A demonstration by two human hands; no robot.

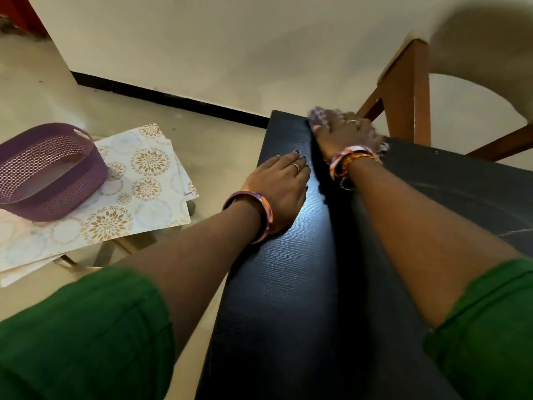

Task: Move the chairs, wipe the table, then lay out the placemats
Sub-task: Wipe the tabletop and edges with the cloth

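Dark surface (288, 269) running away from camera. Placemats (138, 192) stacked left of surface, off it, under purple basket (49, 171). Left hand (277, 192) flat, open, pressed on surface's side face. Right hand (346, 134) spread over blurred purple-checked cloth (320, 115) at surface's far corner.

placemat (138, 180) edge shows cut-off print, roughly "uber".
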